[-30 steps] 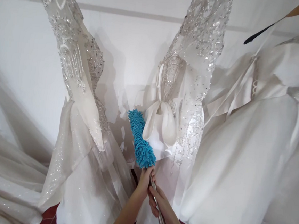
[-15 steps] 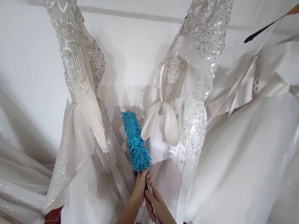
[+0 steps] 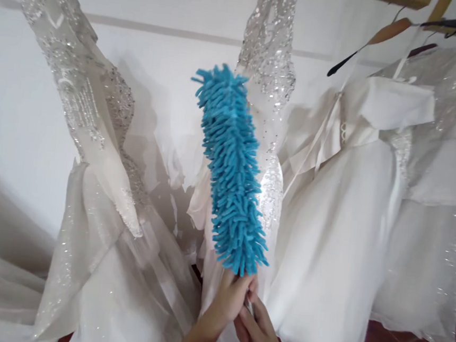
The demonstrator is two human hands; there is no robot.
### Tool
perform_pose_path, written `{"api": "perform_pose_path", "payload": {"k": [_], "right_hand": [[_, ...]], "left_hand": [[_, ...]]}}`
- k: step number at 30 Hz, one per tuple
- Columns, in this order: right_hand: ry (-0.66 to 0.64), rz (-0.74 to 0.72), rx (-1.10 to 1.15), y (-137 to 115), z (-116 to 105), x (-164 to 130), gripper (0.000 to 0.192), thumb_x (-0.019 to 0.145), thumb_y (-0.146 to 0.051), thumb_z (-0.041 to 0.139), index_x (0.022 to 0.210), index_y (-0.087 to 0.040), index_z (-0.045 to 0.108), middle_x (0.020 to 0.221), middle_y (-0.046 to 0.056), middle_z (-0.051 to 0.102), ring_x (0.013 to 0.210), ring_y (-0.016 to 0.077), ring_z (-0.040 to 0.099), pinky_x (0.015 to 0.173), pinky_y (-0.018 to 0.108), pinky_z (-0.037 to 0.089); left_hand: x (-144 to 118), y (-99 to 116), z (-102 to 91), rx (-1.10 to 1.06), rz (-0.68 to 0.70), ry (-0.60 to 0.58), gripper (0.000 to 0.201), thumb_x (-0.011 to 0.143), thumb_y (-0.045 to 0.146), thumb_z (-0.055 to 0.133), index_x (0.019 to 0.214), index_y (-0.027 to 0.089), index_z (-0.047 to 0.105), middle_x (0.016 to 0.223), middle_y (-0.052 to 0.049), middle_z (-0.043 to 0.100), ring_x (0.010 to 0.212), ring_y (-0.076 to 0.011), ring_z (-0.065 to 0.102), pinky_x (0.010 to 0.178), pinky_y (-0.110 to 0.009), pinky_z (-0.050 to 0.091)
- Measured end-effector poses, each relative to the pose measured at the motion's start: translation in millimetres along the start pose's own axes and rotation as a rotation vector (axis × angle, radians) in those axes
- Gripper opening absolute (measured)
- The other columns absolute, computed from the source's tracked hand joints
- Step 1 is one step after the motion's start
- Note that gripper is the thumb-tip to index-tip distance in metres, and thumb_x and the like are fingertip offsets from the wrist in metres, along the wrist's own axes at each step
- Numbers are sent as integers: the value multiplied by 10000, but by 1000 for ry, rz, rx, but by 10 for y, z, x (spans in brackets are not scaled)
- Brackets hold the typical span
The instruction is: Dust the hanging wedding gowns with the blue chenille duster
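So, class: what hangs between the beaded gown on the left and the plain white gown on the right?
In the head view, the blue duster stands between the left gown and the right gown, in front of a sequinned middle gown. Both hands hold its base.

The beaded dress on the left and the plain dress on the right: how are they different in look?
The beaded dress glitters with sequins on sheer fabric; the plain dress is smooth and opaque. The plain dress hangs from a visible wooden hanger; the beaded dress's top is out of frame. Both are white and long.

Blue microfiber duster (image 3: pixel 234 166), fluffy, upright, tilted slightly left, before white gowns
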State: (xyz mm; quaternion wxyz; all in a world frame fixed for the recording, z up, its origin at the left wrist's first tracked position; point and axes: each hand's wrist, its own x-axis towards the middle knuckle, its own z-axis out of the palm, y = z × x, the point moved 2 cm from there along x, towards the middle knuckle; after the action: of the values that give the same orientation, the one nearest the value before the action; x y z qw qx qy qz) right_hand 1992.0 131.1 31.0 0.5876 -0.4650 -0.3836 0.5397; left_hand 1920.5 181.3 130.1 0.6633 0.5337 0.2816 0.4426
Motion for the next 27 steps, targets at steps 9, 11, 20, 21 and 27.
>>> {"api": "perform_pose_path", "payload": {"k": [9,11,20,21,27], "right_hand": [[323,-113,-11,-464,-1428,-31,619,585,-733,822,971,-264,701,748,58,706,830,287,671,626,340,563],[316,-99,-4,-603,-1730,25,641,587,-756,805,955,-246,677,619,7,646,575,201,600,478,283,496],[30,-79,68,-888,-2543,470,592,708,-786,693,727,-232,485,372,-144,367,243,38,277,264,158,227],[18,-64,85,-880,-2578,532,594,700,-783,702,745,-232,486,374,-148,372,241,37,276,259,154,232],[-60,6,133,-826,-2590,947,620,667,-788,719,808,-228,492,377,-159,389,230,36,285,240,142,232]], "left_hand": [[589,-288,1430,40,28,-202,492,798,575,630,505,235,428,465,21,409,483,-113,387,531,-290,305],[797,-435,1723,-4,15,-189,465,790,556,646,527,231,442,476,27,416,480,-110,392,534,-286,319],[1591,-1029,2391,-130,-70,-18,345,735,458,711,659,233,460,532,70,423,431,-79,387,473,-247,333],[1657,-1061,2392,-130,-69,6,353,719,465,720,669,234,458,533,77,417,421,-75,381,466,-245,336],[1980,-1114,2221,-133,-92,101,392,684,499,729,721,234,443,562,100,404,420,-52,369,455,-218,325]]}}
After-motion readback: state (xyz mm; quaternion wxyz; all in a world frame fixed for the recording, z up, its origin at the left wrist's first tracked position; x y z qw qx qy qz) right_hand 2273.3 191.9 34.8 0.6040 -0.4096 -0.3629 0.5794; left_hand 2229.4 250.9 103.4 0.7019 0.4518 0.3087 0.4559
